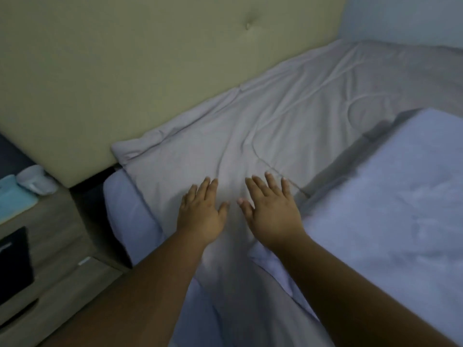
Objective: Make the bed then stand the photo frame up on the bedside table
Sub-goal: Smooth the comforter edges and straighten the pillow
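A pale grey quilt lies spread over the head end of the bed, its top edge against the beige headboard. My left hand and my right hand lie flat on the quilt side by side, fingers straight and spread, holding nothing. To the right, a white pillow rests on the bed. The bluish sheet shows at the mattress's left edge. A dark flat object, perhaps the photo frame, lies on the wooden bedside table at the left.
On the bedside table's far end stand a white cup and a light blue flat item. A dark gap separates the table from the mattress. A pale wall rises behind the bed at the right.
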